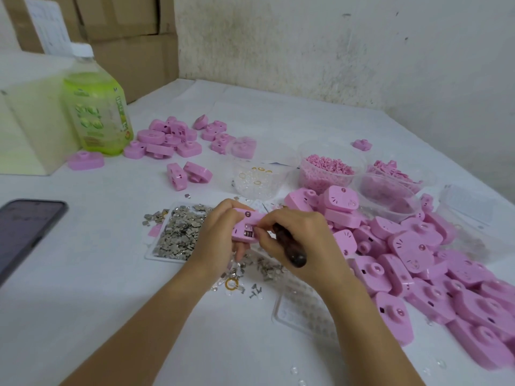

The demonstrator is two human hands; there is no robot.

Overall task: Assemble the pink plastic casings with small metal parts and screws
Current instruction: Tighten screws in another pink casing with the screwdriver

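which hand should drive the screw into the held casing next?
Right, probably. The right hand holds the dark-handled screwdriver and its fingers are at the pink casing, which the left hand grips and steadies.

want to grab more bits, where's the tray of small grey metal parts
Head view: the shallow clear tray of small grey metal parts lies just left of the left hand, between it and the dark phone.
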